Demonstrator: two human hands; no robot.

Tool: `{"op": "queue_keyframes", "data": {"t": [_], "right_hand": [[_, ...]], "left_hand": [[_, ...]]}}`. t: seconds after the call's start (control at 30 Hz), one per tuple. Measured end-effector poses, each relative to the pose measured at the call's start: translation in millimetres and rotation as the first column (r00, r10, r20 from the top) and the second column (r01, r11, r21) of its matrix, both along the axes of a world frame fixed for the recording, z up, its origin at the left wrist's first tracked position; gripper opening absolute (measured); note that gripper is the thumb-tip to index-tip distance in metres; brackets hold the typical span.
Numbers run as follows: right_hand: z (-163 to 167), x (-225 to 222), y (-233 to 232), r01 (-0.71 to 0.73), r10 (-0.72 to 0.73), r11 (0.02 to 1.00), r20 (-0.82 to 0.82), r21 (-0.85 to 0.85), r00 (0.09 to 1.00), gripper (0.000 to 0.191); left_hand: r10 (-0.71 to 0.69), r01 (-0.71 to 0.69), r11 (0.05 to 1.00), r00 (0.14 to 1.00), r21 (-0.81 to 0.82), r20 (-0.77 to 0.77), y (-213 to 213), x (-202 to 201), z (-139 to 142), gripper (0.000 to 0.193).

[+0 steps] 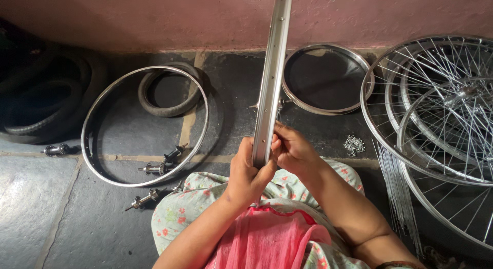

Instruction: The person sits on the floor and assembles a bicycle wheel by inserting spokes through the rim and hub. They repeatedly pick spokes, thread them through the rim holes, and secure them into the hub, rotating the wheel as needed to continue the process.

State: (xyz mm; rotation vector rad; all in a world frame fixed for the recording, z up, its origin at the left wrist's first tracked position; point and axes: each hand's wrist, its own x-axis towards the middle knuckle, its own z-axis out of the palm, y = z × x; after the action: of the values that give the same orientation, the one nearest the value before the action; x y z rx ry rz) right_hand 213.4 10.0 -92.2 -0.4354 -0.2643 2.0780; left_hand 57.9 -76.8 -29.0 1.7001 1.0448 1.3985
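Note:
I hold a shiny steel bicycle rim (pixel 272 68) upright and edge-on in front of me; it rises from my lap past the top of the view. My left hand (pixel 246 174) grips the rim's near part from the left. My right hand (pixel 292 148) presses against the rim's right side, fingers pinched at a spoke hole. A hub (pixel 280 103) shows just behind the rim, partly hidden by it.
On the stone floor lie a bare rim (pixel 102 99) to the left, a small black tyre (pixel 169 109), several hubs (pixel 154 169), a small rim (pixel 328 110) by the pink wall, stacked spoked wheels (pixel 441 99) at right, loose spokes (pixel 398 197) and a pile of nipples (pixel 354 144).

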Motion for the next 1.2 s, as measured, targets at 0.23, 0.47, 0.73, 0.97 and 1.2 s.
{"op": "queue_keyframes", "data": {"t": [0.23, 0.47, 0.73, 0.97, 1.2], "right_hand": [[4.6, -4.8, -2.0, -0.087, 0.093, 0.994, -0.089, 0.070, 0.992, 0.022], [-1.0, -8.6, 1.0, -0.091, 0.096, 0.994, -0.115, 0.053, 0.989, 0.022], [-7.7, -8.3, 0.4, -0.096, 0.114, 0.989, -0.162, 0.113, 0.980, 0.018], [10.9, -13.9, -12.3, -0.148, 0.190, 0.968, -0.211, 0.201, 0.959, 0.019], [3.7, -8.5, -14.9, -0.145, 0.108, 0.972, 0.195, 0.186, 0.975, 0.024]], "left_hand": [[0.068, -0.067, 0.991, 0.998, -0.114, 0.004, 2.1, 2.3, -0.8, 0.028], [0.052, -0.054, 0.993, 0.998, -0.103, -0.020, 3.0, -3.0, -6.5, 0.032], [0.006, -0.006, 0.997, 1.000, -0.073, -0.006, 3.5, -3.9, -6.3, 0.035], [0.215, -0.186, 0.945, 0.973, 0.269, -0.083, 5.8, 0.8, 15.9, 0.044], [-0.169, 0.183, 0.981, 0.970, -0.068, 0.175, 11.6, -4.0, 11.1, 0.051]]}}
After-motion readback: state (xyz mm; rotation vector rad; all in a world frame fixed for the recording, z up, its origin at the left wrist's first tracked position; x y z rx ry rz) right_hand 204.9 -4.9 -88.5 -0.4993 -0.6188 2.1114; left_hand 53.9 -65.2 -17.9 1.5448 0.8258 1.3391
